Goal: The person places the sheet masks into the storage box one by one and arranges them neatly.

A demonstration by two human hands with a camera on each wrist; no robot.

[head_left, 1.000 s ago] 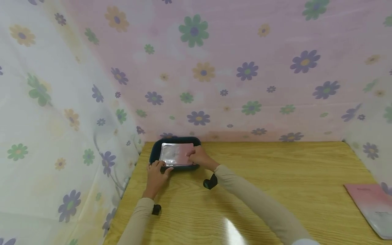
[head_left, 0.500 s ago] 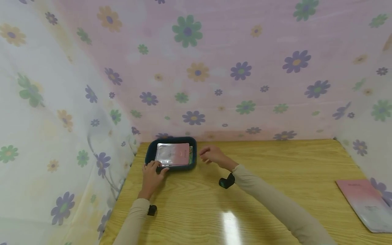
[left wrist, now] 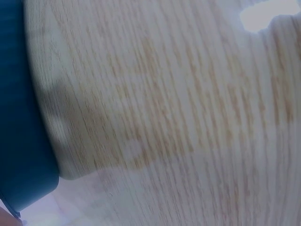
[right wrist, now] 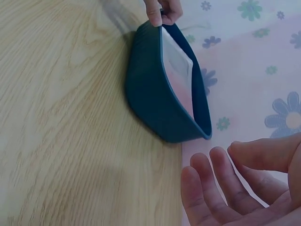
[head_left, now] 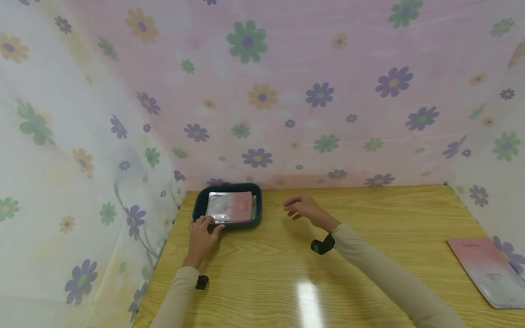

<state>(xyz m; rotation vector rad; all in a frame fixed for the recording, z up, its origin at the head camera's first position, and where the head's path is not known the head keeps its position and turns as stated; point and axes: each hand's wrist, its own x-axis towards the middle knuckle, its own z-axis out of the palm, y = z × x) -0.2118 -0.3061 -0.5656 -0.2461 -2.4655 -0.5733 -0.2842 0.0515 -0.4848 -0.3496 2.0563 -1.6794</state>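
A dark blue plastic basket [head_left: 257, 216] stands at the table's far left corner. In it lies a pink and silver sachet [head_left: 229, 206], flat on top of a green-patterned item [head_left: 254, 207] that is mostly hidden. My left hand [head_left: 201, 236] grips the basket's front rim; the right wrist view shows that hand [right wrist: 164, 10] with its thumb outside the rim. Right of the basket, my right hand [head_left: 309, 210] hovers with fingers extended and nothing held. Only the basket's blue wall [left wrist: 23, 127] and a sliver of skin appear in the left wrist view.
Another pink and silver sachet [head_left: 490, 273] lies at the right edge of the wooden table [head_left: 361, 214]. Flower-printed cloth [head_left: 295, 136] hangs behind the table and along both sides.
My right hand has let go of the sachet in the basket and moved away to the right, uncovering the green-patterned item. The left hand stays on the rim.
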